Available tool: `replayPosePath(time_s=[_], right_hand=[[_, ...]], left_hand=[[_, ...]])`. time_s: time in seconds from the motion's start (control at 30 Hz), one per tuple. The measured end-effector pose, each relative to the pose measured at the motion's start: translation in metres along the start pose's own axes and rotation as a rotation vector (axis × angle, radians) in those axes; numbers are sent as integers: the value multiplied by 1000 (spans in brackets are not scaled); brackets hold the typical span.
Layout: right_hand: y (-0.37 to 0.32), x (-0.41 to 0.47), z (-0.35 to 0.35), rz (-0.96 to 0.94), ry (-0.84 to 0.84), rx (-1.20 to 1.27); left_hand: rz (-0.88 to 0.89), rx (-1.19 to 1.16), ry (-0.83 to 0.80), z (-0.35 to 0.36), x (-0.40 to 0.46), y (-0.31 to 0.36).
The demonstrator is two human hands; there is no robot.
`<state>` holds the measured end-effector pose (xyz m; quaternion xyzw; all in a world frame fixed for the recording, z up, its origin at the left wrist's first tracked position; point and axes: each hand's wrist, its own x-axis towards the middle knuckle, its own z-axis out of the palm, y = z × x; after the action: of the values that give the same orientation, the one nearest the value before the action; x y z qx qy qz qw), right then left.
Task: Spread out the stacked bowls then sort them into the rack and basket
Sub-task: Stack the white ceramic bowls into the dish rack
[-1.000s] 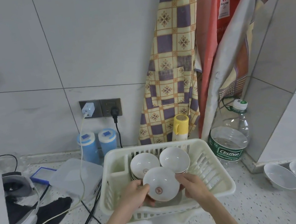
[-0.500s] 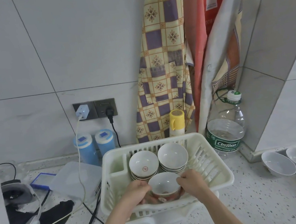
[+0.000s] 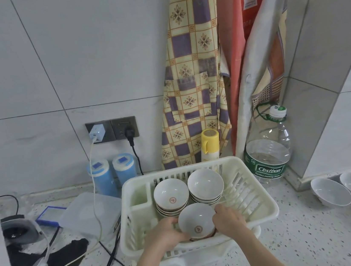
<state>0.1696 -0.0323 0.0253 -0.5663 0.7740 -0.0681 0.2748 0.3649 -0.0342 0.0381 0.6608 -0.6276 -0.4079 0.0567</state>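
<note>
Bowl (image 3: pixel 197 221) with a red emblem inside sits at the near end of the white rack (image 3: pixel 259 202), tilted toward the camera, gripped from both sides. Left hand (image 3: pixel 167 234) curls its fingers around the left rim; right hand (image 3: pixel 228 219) curls around the right rim. Behind it in the rack, two stacks stand side by side: left stack (image 3: pixel 171 197), right stack (image 3: pixel 205 184). Rack rests on the speckled counter (image 3: pixel 306 238). Toward the counter's right edge, two white bowls (image 3: pixel 331 191) lie in a row, well apart from the rack. Water bottle (image 3: pixel 269 156) stands just behind the rack's far right corner.
</note>
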Motion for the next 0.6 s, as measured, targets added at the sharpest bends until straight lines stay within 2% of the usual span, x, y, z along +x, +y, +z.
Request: replayPosePath(time_s=[0.27, 0.6], right_hand=[[0, -2, -1, -24, -52, -18], [-1, -2, 7, -19, 36, -167]], left_hand=[[6, 81, 72, 5, 0, -2], [39, 156, 98, 10, 6, -3]])
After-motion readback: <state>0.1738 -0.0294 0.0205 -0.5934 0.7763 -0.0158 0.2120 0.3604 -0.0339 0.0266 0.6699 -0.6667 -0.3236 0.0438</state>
